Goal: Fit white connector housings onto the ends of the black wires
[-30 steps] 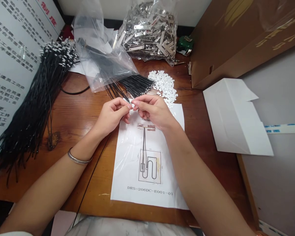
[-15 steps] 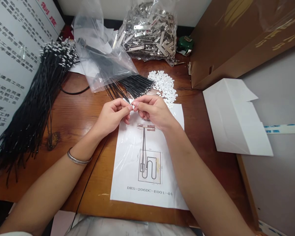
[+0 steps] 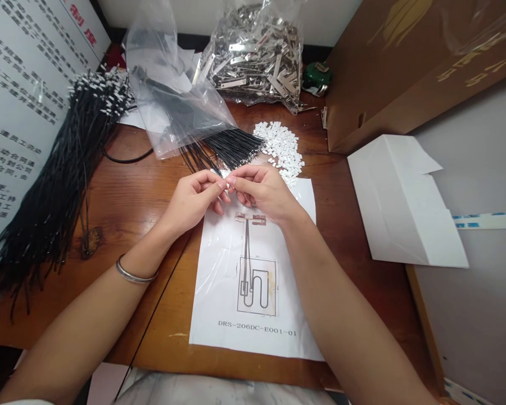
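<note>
Pinched shut, both sets of fingertips meet at one spot in the middle of the frame. My left hand (image 3: 191,199) and my right hand (image 3: 263,191) each close thumb and forefinger on a small white housing (image 3: 225,181), most of it hidden by the fingers. A thin black wire (image 3: 213,169) runs up and left from that spot. I cannot tell which hand grips its end.

Against the pictures of a second and half a second ago, almost nothing has shifted. The fingertips have drawn only a touch closer, and nothing has been put down or picked up. I judge the work at the fingertips to be at the same stage.

Just above my hands the loose wire bundle (image 3: 231,147) fans out of a clear plastic bag (image 3: 177,107), its tips beside a pile of white housings (image 3: 280,147). Under my wrists lies a printed drawing sheet (image 3: 253,332) on the wooden table (image 3: 122,197). A silver bangle (image 3: 132,274) sits on my left wrist.

Along the left edge lies a thick sheaf of black wires with white ends (image 3: 59,191). At the top centre is a bag of metal clips (image 3: 257,56), with a cardboard box (image 3: 405,62) at the upper right and a folded white sheet (image 3: 405,208) below it.
</note>
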A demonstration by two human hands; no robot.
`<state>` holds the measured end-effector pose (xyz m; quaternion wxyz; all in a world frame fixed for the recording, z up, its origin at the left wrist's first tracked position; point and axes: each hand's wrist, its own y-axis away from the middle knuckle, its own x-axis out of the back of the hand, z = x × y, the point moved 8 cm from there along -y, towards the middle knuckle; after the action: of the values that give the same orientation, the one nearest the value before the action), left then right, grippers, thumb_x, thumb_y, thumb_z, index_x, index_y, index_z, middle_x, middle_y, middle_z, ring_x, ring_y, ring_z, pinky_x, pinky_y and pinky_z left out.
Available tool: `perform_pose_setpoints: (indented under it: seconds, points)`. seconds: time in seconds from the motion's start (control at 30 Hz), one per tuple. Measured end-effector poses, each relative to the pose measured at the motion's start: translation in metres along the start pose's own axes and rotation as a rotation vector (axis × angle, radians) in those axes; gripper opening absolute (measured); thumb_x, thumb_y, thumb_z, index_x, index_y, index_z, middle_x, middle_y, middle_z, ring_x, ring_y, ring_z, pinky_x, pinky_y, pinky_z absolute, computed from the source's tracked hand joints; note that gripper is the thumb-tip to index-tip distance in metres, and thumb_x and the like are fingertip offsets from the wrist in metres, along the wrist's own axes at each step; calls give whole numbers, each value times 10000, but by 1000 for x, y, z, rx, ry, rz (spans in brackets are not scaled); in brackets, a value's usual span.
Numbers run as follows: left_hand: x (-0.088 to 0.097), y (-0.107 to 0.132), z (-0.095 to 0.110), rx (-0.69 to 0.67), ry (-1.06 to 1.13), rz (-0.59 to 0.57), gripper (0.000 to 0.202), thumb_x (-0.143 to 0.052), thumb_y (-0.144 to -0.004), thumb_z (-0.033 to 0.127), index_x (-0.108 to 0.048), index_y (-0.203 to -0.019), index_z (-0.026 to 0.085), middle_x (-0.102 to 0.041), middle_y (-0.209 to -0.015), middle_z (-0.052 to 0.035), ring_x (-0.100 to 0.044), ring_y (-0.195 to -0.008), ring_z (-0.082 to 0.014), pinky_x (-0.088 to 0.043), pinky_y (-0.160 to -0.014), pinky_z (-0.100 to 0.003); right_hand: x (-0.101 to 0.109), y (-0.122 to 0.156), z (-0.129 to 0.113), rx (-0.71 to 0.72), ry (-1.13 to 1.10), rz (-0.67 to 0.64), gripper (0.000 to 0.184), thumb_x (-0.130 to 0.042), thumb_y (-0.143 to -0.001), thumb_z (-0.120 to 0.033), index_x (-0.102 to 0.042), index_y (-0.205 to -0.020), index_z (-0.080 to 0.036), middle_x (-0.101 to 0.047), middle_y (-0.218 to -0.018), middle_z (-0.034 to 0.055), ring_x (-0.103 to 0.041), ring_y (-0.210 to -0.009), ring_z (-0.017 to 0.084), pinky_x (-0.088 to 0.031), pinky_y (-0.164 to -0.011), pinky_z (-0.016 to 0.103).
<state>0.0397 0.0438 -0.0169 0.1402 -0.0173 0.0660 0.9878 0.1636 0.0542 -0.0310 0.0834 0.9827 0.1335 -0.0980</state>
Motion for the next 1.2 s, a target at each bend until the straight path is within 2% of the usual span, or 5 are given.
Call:
perform_pose_setpoints:
  seconds: [0.4, 0.6, 0.8, 0.97, 1.2]
  points:
    - [1, -1, 1, -17, 52, 19, 294, -808, -745, 391, -642, -777, 151, -701, -652, -4, -605, -472, -100, -485, -502, -221, 10, -2, 2, -52, -120, 199, 513, -878, -573, -614, -640, -661, -168, -576, -575, -41, -457, -422, 36, -345, -388, 205]
    - [4, -1, 0, -35, 70, 63, 198, -764, -773, 324, -649, -787, 162, -690, -623, 12, -603, -456, -99, -509, -490, -221, 9, -1, 3, -85, -161, 144, 402, -878, -639, -511, -716, -771, -167, -724, -774, 25, -529, -500, 49, -405, -440, 207]
    - [15, -3, -2, -47, 51, 170, 148, -726, -792, 273, -622, -757, 173, -680, -617, 18, -598, -456, -87, -522, -493, -201, 11, -1, 6, -89, -208, 137, 314, -859, -638, -293, -738, -907, -188, -765, -954, 53, -713, -827, 156, -533, -644, 255]
    - [16, -4, -3, -48, 46, 172, 153, -722, -796, 282, -619, -770, 171, -692, -629, 11, -604, -454, -85, -523, -488, -192, 18, 3, -15, 157, 206, 220, 121, -761, -737, -299, -737, -798, -197, -706, -768, 18, -554, -616, 114, -397, -539, 271]
    - [16, -3, -3, -28, 86, 172, 125, -720, -799, 251, -628, -789, 167, -702, -634, 8, -599, -452, -86, -518, -487, -197, -9, 8, -15, 225, 737, -170, 46, -758, -725, -179, -753, -754, -215, -700, -749, 18, -533, -732, 166, -408, -730, 345]
